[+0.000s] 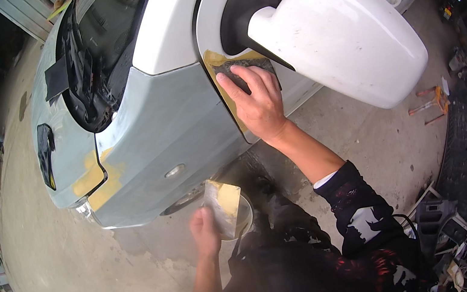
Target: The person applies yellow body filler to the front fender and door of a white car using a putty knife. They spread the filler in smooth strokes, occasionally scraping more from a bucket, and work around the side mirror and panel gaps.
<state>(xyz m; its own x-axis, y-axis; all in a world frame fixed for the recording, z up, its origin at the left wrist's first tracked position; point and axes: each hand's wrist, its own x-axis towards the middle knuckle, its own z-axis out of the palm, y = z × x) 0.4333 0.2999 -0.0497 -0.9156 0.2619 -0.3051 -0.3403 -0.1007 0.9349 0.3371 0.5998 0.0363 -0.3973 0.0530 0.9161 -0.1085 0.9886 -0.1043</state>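
My right hand (262, 104) presses a dark, flat rectangular piece (244, 77) against the front corner of the white door, just below the wing mirror (344, 36). Its fingers lie over the piece, and I cannot make out whether it is a spreader or an abrasive sheet. Yellow-tan filler (218, 59) shows on the door around it. Lower down, my left hand (203, 227) grips a thin grey board (223, 209) by its left edge. A patch of yellow filler (229, 197) sits on the board's upper right part.
The grey-primed front wing (153, 140) carries more yellow filler (91, 178) near the bonnet edge. A pale bucket (249, 217) stands behind the board, partly hidden. Toward the right lie an orange stand (437, 101) and piled car parts (440, 217) on the concrete floor (79, 250).
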